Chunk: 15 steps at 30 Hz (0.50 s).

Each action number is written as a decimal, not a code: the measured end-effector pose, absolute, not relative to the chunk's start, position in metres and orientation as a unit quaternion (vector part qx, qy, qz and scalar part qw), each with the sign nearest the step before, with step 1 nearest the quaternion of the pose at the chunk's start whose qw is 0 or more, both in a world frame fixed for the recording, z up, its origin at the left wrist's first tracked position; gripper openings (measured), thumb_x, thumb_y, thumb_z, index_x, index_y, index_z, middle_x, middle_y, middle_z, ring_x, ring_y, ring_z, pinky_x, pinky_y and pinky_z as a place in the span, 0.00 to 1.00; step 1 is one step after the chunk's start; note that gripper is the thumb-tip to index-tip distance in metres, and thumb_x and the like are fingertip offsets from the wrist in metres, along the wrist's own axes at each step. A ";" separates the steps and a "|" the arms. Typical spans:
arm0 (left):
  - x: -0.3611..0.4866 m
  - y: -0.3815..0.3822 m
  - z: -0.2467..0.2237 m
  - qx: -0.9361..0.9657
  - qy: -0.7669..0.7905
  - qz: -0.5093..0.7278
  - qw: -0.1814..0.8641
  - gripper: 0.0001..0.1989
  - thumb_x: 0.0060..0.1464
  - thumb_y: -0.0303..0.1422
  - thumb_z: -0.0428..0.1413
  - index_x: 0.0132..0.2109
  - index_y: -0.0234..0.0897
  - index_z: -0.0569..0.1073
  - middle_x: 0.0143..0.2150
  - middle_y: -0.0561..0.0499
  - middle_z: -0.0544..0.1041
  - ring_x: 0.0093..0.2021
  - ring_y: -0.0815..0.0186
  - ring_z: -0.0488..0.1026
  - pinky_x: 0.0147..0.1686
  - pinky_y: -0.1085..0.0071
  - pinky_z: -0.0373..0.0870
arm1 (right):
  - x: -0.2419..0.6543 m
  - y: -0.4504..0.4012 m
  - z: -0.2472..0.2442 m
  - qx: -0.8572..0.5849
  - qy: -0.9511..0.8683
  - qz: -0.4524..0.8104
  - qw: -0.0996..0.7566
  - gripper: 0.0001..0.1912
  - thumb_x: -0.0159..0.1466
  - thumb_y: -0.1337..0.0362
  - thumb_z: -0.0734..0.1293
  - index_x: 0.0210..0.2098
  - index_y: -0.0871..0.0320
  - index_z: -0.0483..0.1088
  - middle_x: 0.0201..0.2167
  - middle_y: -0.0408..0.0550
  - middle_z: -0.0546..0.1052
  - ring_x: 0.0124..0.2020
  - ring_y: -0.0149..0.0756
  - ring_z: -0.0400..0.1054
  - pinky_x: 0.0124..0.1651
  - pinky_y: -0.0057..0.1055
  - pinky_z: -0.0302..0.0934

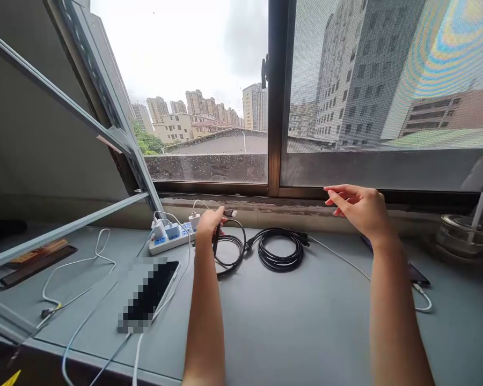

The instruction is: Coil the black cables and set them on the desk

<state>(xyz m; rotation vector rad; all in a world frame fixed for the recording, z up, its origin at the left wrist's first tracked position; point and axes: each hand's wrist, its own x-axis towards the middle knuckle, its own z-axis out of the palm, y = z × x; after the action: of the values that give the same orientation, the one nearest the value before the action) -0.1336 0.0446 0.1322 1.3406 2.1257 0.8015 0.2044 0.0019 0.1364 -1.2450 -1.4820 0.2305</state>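
1 pwr strip (171, 245) by l hand (211, 221), phone (158, 289)

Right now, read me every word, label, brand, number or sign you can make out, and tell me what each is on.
None: no text is legible in this view.
Power strip: any markings are too small to read.
Phone nearest the strip: partly covered by blocky pixels, nothing readable.
Connector in the left hand: too small to read.
Coiled black cable: no readable print.
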 end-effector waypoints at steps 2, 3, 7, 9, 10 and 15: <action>-0.133 0.034 0.148 0.487 0.755 0.354 0.261 0.21 0.58 0.39 0.41 0.39 0.28 0.72 0.15 0.56 0.61 0.14 0.69 0.65 0.19 0.74 0.63 | 0.197 -0.001 0.138 -0.534 -0.651 0.100 0.530 0.15 0.60 0.54 0.65 0.39 0.56 0.77 0.27 0.46 0.78 0.19 0.31 0.69 0.28 0.29 0.64; -0.130 0.029 0.156 0.490 0.737 0.383 0.265 0.21 0.57 0.39 0.40 0.39 0.27 0.72 0.14 0.57 0.59 0.14 0.69 0.64 0.19 0.75 0.62 | 0.193 -0.003 0.140 -0.536 -0.663 0.106 0.511 0.15 0.60 0.54 0.65 0.37 0.56 0.77 0.27 0.45 0.78 0.20 0.31 0.69 0.29 0.29 0.64; -0.110 0.004 0.181 0.520 0.656 0.472 0.275 0.22 0.56 0.39 0.41 0.41 0.27 0.73 0.16 0.56 0.61 0.16 0.73 0.64 0.19 0.80 0.58 | 0.174 -0.016 0.147 -0.516 -0.700 0.157 0.469 0.20 0.62 0.47 0.63 0.37 0.55 0.78 0.28 0.44 0.78 0.21 0.31 0.70 0.29 0.29 0.63; -0.094 -0.007 0.187 0.555 0.571 0.516 0.316 0.19 0.53 0.36 0.45 0.42 0.27 0.75 0.18 0.54 0.65 0.17 0.75 0.62 0.18 0.81 0.57 | 0.163 -0.023 0.151 -0.486 -0.717 0.186 0.464 0.26 0.62 0.42 0.60 0.37 0.56 0.78 0.28 0.45 0.78 0.21 0.30 0.69 0.28 0.28 0.62; -0.085 -0.012 0.190 0.572 0.516 0.535 0.348 0.19 0.51 0.34 0.47 0.43 0.28 0.75 0.19 0.54 0.66 0.17 0.76 0.61 0.18 0.81 0.57 | 0.157 -0.026 0.153 -0.474 -0.721 0.201 0.464 0.29 0.62 0.39 0.58 0.36 0.56 0.78 0.28 0.45 0.78 0.22 0.30 0.69 0.28 0.28 0.62; -0.041 -0.036 0.193 0.673 0.350 0.483 0.438 0.16 0.50 0.31 0.51 0.44 0.30 0.77 0.23 0.54 0.70 0.24 0.74 0.68 0.26 0.81 0.64 | 0.138 -0.028 0.158 -0.441 -0.688 0.292 0.498 0.38 0.62 0.34 0.50 0.41 0.57 0.77 0.31 0.48 0.78 0.25 0.31 0.71 0.29 0.26 0.64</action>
<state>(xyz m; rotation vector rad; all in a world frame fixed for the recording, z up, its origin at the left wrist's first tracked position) -0.0405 -0.0363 0.1927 1.6732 0.8700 1.2011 0.1376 -0.0281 0.1580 -1.0671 -1.6644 0.7063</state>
